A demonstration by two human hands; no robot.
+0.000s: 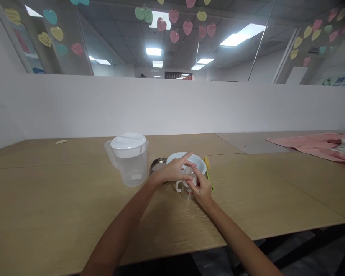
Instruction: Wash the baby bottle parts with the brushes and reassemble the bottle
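Note:
Both my hands meet at the top of a small clear bottle (187,193) with a white handle, standing on the wooden table (166,230). My left hand (175,169) reaches over from the left, its thumb and lower fingers at the bottle's top and its index finger stretched out. From the right, my right hand (200,185) pinches the same top part. Just behind the hands is a pale blue-white bowl (177,155). A round metal dish (157,165) lies to its left, partly hidden. To the right is a brush with yellow bristles and a green handle (207,164).
A clear pitcher with a white lid (133,165) stands left of the hands. Pink cloth (301,144) lies at the far right. A small flat beige piece (61,142) rests far left. The white wall (161,107) rises behind the table.

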